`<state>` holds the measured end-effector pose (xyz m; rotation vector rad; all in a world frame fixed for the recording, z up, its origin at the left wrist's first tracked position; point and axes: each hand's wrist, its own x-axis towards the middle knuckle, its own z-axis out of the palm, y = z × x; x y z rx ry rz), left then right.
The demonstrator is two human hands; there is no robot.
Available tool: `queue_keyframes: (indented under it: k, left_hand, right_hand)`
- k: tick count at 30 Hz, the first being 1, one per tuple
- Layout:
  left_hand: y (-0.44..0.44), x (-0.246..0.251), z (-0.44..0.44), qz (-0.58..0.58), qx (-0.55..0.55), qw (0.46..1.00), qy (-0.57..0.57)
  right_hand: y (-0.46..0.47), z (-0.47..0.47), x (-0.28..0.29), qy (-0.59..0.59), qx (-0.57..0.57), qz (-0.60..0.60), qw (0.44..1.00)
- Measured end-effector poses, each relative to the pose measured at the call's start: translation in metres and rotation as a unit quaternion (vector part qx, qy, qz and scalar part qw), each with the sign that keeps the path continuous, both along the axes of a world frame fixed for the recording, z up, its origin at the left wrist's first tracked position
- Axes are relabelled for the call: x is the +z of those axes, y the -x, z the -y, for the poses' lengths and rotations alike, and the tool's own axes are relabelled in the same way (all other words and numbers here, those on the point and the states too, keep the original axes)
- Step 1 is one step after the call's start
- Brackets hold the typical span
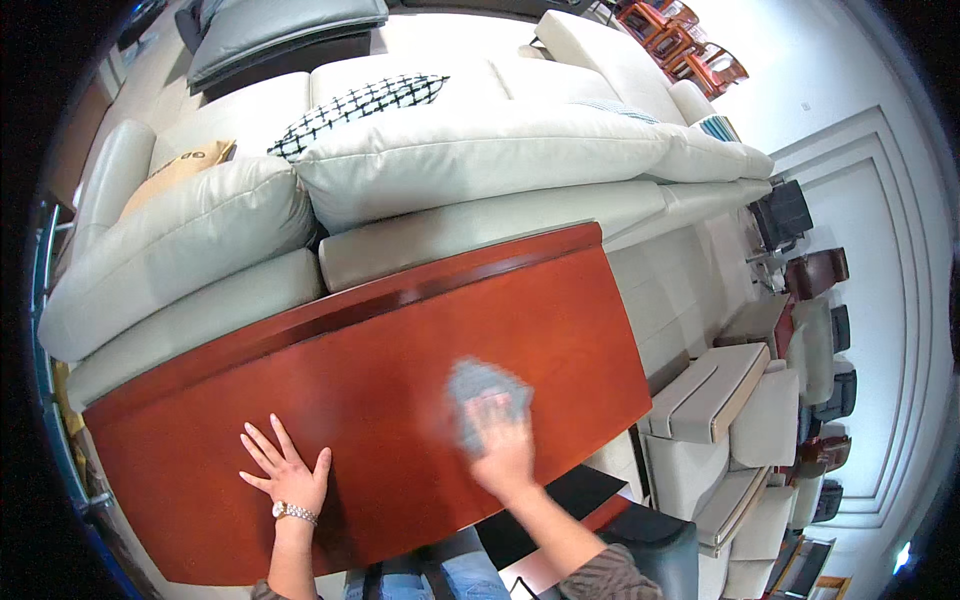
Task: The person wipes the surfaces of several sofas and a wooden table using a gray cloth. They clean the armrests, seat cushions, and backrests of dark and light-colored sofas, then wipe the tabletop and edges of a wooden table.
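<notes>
Before me lies a reddish-brown wooden tabletop (390, 390) with a raised ledge (450, 277) along its far side. My right hand (499, 442) presses a grey cloth (480, 382) onto the surface, right of the middle; hand and cloth are blurred. The fingers lie on top of the cloth, and part of it spreads out beyond them. My left hand (289, 469) rests palm down on the wood near the front left, fingers spread, holding nothing. A metal-band wristwatch (295, 511) is on the left wrist.
Against the table's far side stands a cream sofa (487, 165) with a black-and-white patterned cushion (360, 109) and a tan cushion (176, 172). Beige sofa pieces (705, 397) stand to the right. A dark seat (652, 547) is close by my right arm. A blue metal rail (56, 420) runs along the left.
</notes>
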<state>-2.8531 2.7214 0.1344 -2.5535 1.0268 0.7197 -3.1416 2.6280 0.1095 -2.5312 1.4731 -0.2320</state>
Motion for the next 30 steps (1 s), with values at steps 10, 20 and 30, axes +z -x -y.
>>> queue_keyframes:
  k: [10,20,30]
  left_hand:
    - [0.003,0.000,0.005,0.005,-0.002,1.000,0.002]
    - [0.005,0.006,0.006,0.012,0.001,1.000,-0.009]
    - [0.004,-0.013,0.002,0.042,-0.022,0.999,0.021]
  right_hand:
    - [0.043,0.099,0.002,0.061,-0.158,-0.015,0.985]
    - [0.173,0.023,-0.034,0.055,-0.421,0.070,0.903]
    - [-0.045,-0.083,0.003,-0.154,0.226,0.002,0.962]
